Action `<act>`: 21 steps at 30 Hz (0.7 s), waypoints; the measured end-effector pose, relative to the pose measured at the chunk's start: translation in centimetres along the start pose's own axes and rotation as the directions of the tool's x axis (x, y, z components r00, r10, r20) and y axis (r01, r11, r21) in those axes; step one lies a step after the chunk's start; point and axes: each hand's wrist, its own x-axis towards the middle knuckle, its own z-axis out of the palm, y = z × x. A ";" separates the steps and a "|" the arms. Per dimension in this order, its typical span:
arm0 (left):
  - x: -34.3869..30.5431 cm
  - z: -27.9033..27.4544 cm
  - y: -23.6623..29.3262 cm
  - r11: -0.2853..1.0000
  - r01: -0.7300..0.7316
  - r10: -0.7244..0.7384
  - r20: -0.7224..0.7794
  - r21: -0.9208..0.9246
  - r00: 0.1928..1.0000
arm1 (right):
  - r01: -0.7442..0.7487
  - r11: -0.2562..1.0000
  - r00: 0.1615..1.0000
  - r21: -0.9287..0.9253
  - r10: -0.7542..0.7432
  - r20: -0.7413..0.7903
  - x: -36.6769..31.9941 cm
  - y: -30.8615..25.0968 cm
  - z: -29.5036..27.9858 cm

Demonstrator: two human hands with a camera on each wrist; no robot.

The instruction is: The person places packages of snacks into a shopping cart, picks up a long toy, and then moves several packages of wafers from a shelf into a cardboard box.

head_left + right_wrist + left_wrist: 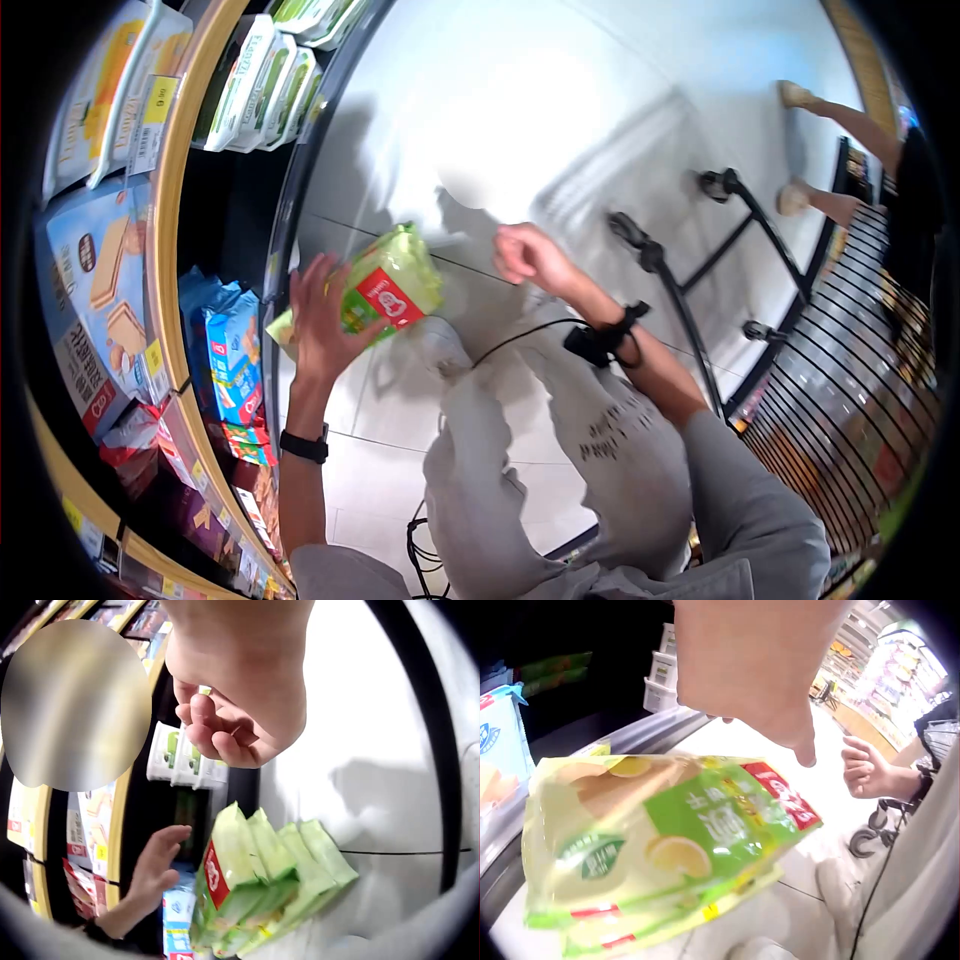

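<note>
Several green packs with red labels (385, 295) (667, 840) (229, 862) lie fanned together low over the pale floor, beside the shelf; what bears them cannot be told. My left hand (328, 325) (754, 667) (150, 881) is at their shelf side, its fingers spread and extended. The right wrist view shows a gap between that hand and the packs. My right hand (540, 262) (870, 771) (236, 712) hangs apart from them, its fingers loosely curled and nothing visible in its grip.
Shelves on the left hold blue packs (232, 350), white-edged packs (262, 90) and a wafer box (95, 290). A wire cart (840, 400) with wheeled legs stands at right, with another person's legs (850, 130) beyond. My shoe (443, 345) is close to the packs; a cable (515, 335) crosses my legs.
</note>
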 end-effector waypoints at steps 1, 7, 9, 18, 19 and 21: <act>-1.0 -0.1 1.8 0.998 -0.034 0.033 -0.017 -0.061 0.999 | -0.013 0.998 1.000 -0.069 0.011 -0.027 -0.9 0.2 0.4; -7.1 -8.8 15.9 0.920 -0.198 0.228 0.051 -0.339 0.972 | 0.050 0.995 0.974 -0.084 -0.067 -0.214 -9.3 -6.8 9.2; -8.9 -13.5 20.0 0.841 -0.200 0.248 0.028 -0.503 0.968 | 0.150 0.986 0.955 -0.078 -0.165 -0.248 -13.7 -10.3 15.4; -15.8 -33.7 29.2 0.816 -0.125 0.254 0.157 -0.565 0.954 | 0.549 0.830 0.788 0.101 -0.473 -0.394 -35.1 -20.1 38.3; -16.5 -35.6 30.7 0.850 -0.101 0.221 0.177 -0.516 0.959 | 0.562 0.817 0.780 0.130 -0.471 -0.412 -37.8 -21.5 39.7; -17.9 -34.6 29.7 0.820 -0.016 0.170 0.216 -0.572 0.961 | 0.559 0.815 0.764 0.156 -0.433 -0.478 -44.1 -23.7 42.1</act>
